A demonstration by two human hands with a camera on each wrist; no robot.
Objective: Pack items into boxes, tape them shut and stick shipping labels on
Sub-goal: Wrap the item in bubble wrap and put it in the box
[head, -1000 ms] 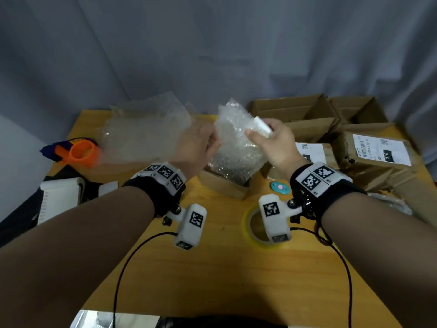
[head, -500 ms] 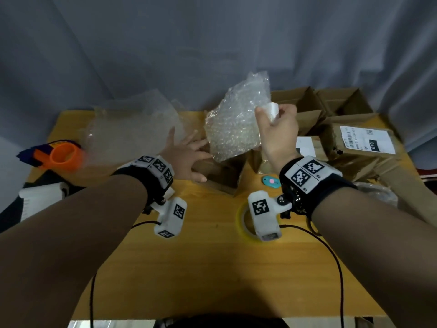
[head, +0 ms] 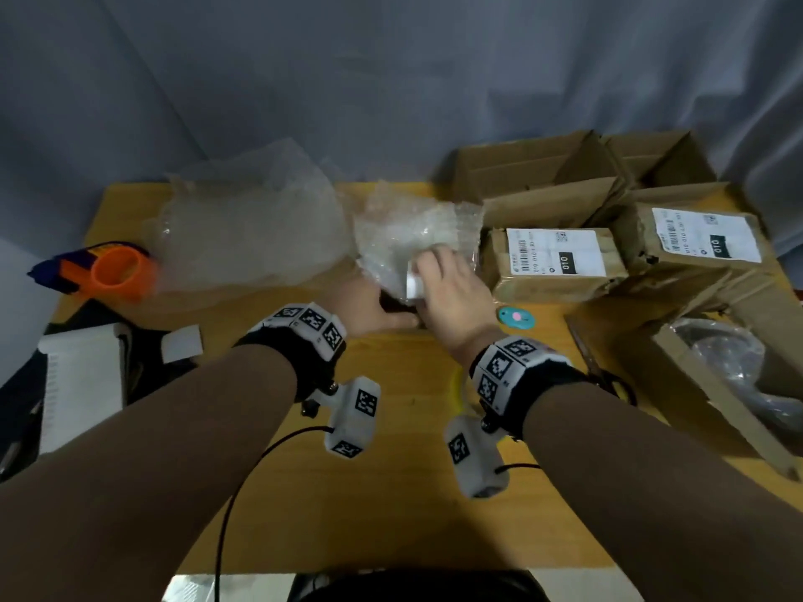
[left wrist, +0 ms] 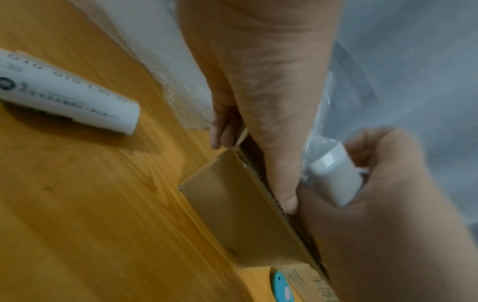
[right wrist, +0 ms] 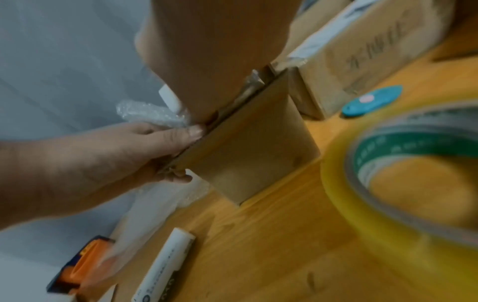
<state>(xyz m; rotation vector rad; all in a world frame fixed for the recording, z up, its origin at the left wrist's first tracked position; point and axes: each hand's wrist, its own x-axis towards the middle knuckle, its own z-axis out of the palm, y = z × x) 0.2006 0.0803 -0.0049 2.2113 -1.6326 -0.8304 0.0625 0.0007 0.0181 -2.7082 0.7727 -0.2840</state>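
Observation:
A small open cardboard box (left wrist: 232, 204) stands on the wooden table, mostly hidden under my hands in the head view. My left hand (head: 386, 310) grips its near rim, thumb (left wrist: 225, 130) outside and fingers inside. My right hand (head: 430, 275) holds a small white item (head: 413, 284) together with crumpled bubble wrap (head: 408, 232) and presses them down at the box's mouth. In the right wrist view the white item (right wrist: 169, 98) and the bubble wrap (right wrist: 152, 114) sit just above the box wall (right wrist: 253, 151).
Two labelled boxes (head: 552, 262) (head: 695, 241) and open cartons (head: 543, 176) stand to the right. A clear tape roll (right wrist: 403, 163) and a teal tag (head: 516, 317) lie near my right wrist. Loose bubble wrap (head: 252, 228), an orange tape dispenser (head: 113, 271) and a white label roll (left wrist: 70, 96) lie left.
My right hand has brought the bubble wrap and white item down from raised to the box's mouth. My left hand, spread open before, now grips the box rim.

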